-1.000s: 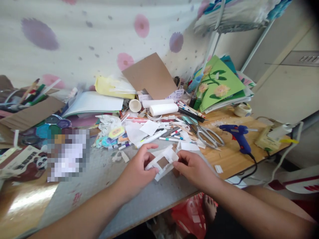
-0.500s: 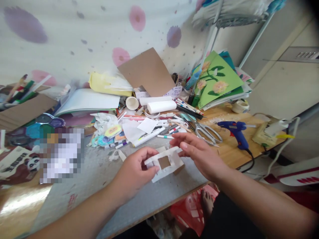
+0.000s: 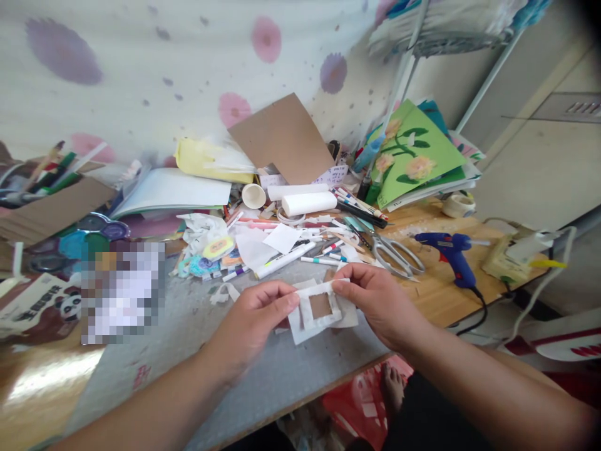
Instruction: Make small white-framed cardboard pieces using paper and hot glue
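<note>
A small white paper frame with a square opening is stretched between my two hands above the grey work mat. My left hand pinches its upper left corner between thumb and fingers. At its upper right corner, my right hand grips it the same way. Brown shows through the opening. Beneath the frame lie pale and brown pieces, partly covered by it. A scrap of white paper rests on the mat to the left of my left hand.
Markers, paper scraps and a white roll crowd the middle of the table. Scissors and a blue glue gun lie to the right, beside a power strip. Brown cardboard leans at the back. The table's front edge runs below my hands.
My right hand, formerly with loose fingers beside the frame, has closed on its upper right corner. The frame has turned to face me more squarely. My left hand keeps its pinch.
</note>
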The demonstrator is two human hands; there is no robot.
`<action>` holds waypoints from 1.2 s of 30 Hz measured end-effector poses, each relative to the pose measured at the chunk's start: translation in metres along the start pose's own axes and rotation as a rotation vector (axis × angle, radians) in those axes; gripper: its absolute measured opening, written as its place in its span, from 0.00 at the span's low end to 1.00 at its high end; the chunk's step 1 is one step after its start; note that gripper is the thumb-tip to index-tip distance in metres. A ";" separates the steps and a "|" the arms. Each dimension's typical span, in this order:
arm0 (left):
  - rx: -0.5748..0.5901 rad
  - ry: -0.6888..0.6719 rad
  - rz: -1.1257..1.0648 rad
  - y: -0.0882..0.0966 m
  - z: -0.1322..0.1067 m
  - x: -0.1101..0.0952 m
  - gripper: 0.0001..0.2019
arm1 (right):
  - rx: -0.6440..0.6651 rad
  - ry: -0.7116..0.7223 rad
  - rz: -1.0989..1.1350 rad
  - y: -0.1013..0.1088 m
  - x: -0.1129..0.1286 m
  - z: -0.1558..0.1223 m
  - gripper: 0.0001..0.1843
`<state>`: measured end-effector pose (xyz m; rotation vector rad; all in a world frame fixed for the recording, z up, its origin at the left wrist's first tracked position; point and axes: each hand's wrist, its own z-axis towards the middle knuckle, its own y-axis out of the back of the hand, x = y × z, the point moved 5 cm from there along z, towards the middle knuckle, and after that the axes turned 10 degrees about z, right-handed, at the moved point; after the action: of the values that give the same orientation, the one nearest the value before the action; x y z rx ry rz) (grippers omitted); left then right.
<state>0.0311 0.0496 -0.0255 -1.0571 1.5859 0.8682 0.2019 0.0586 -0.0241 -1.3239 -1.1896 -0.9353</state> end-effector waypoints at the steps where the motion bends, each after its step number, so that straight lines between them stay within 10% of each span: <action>1: -0.018 0.004 0.020 0.001 0.001 0.001 0.10 | -0.003 0.006 -0.017 0.000 0.000 0.000 0.10; 18: -0.132 -0.054 0.143 0.009 -0.002 0.002 0.09 | 0.045 0.078 -0.113 -0.001 0.002 -0.004 0.09; 24: 0.023 0.048 -0.140 -0.002 -0.005 0.003 0.11 | 0.097 0.078 -0.213 -0.005 0.006 -0.006 0.08; 36: 0.137 0.101 0.092 -0.010 -0.004 0.011 0.09 | 0.235 0.129 -0.471 -0.022 0.015 -0.006 0.04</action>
<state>0.0375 0.0403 -0.0357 -0.9496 1.7646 0.7646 0.1844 0.0526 -0.0045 -0.7960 -1.4911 -1.1508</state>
